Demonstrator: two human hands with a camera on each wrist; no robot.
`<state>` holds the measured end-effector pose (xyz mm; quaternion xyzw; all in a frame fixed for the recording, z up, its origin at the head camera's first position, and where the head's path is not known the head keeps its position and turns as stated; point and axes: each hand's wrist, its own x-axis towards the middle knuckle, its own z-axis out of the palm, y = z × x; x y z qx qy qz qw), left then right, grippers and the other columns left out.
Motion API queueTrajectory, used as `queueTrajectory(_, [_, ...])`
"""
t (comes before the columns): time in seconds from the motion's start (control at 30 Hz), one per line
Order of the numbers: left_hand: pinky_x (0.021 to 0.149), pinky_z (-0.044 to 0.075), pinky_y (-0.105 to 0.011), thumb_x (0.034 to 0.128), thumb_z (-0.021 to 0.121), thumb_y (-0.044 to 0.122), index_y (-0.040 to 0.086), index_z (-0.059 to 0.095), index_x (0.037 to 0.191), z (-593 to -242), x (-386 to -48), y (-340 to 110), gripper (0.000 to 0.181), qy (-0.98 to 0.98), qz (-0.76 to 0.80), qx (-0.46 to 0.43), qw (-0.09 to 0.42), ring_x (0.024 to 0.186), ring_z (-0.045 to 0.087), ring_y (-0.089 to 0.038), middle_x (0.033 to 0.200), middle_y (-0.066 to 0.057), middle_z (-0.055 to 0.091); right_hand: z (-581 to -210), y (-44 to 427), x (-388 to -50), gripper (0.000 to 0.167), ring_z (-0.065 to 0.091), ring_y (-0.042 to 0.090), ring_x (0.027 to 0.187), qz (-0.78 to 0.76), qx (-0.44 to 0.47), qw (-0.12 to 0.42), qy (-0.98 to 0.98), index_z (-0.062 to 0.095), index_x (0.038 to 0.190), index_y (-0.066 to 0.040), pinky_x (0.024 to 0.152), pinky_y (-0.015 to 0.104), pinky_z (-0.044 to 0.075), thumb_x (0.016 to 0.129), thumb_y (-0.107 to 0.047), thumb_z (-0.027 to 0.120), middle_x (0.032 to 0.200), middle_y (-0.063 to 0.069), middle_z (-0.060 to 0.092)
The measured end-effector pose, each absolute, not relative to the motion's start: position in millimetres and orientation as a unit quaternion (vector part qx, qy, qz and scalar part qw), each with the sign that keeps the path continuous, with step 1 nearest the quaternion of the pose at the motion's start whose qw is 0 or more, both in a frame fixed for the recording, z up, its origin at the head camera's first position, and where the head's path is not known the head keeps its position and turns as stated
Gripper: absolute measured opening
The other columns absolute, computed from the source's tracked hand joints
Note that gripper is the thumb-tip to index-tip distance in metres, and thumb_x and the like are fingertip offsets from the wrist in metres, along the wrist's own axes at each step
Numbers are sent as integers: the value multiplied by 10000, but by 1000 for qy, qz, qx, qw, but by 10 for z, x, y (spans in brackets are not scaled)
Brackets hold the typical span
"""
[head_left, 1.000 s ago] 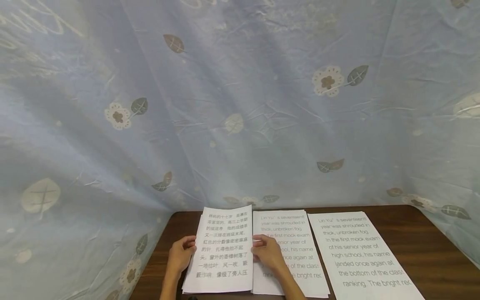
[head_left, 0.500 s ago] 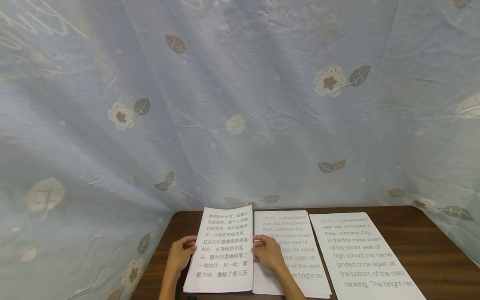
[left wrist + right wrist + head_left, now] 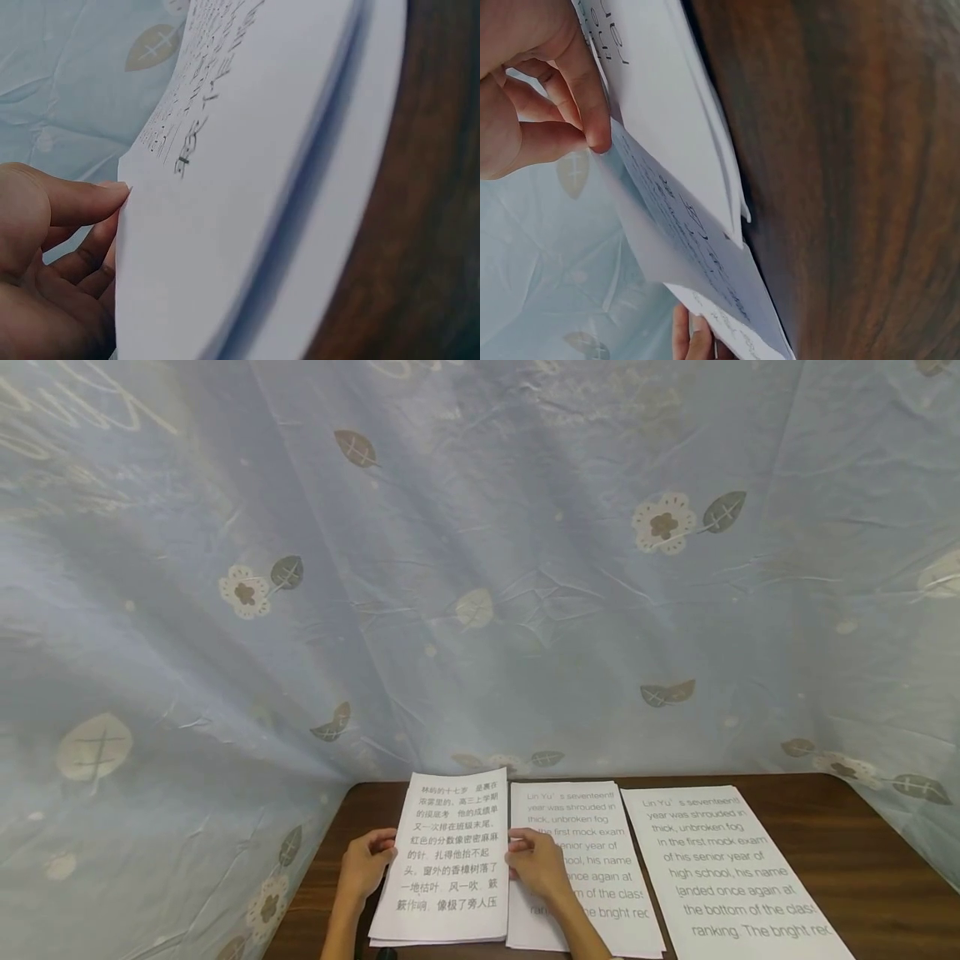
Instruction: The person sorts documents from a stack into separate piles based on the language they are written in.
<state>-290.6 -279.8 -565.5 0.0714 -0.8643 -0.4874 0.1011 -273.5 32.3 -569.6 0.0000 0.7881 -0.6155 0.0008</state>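
Observation:
A white sheet of paper (image 3: 450,852) printed with Chinese text lies between both hands in the head view. My left hand (image 3: 363,864) pinches its left edge; in the left wrist view the thumb of the left hand (image 3: 56,262) presses on the margin of the sheet (image 3: 195,247). On the opposite edge, my right hand (image 3: 542,864) pinches the paper between thumb and fingers. The right wrist view shows the right hand (image 3: 547,82) holding that edge raised, with a printed page (image 3: 682,217) below it. Shadowed gaps separate the held sheet from the paper underneath.
To the right lies a stack of English-text sheets (image 3: 592,877), partly covered by the right hand and forearm. Further right is another English-text page (image 3: 727,877). All rest on a dark wooden table (image 3: 862,877), with a patterned blue cloth (image 3: 525,693) behind.
The head view has shifted slightly, so everything sits a little further right in it. Both hands keep their hold on the sheet's two edges, with little visible movement.

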Motion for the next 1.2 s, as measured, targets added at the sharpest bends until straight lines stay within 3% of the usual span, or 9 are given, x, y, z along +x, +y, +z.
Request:
queueTrajectory(0.47, [709,505,-228,948,701,-23,-29,755,1223,-5656,-2912,-2772,280,-863,-488,72,109,894,663,-188,1027,-127,767,-5706,338,-2720,429,720,117,725,-590,-10,-20,807,687,1331,58,626,227,616,916,-38,730,997,82,751])
queueTrajectory(0.7, [636,601,-273,975,710,32,-59,729,1255,-5651,-2893,-2776,295,-862,-490,72,111,822,683,-175,1014,-144,749,-5674,381,-2693,381,710,132,691,-558,-23,-50,828,710,1294,55,604,225,585,938,-80,722,956,76,750])
queueTrajectory(1.2, [591,550,-235,975,726,72,-59,718,1280,-5534,-2814,-2615,332,-857,-499,80,102,766,651,-167,991,-130,718,-5627,538,-2650,364,725,131,705,-554,-26,-38,831,714,1279,55,615,239,602,956,-113,714,989,99,757])
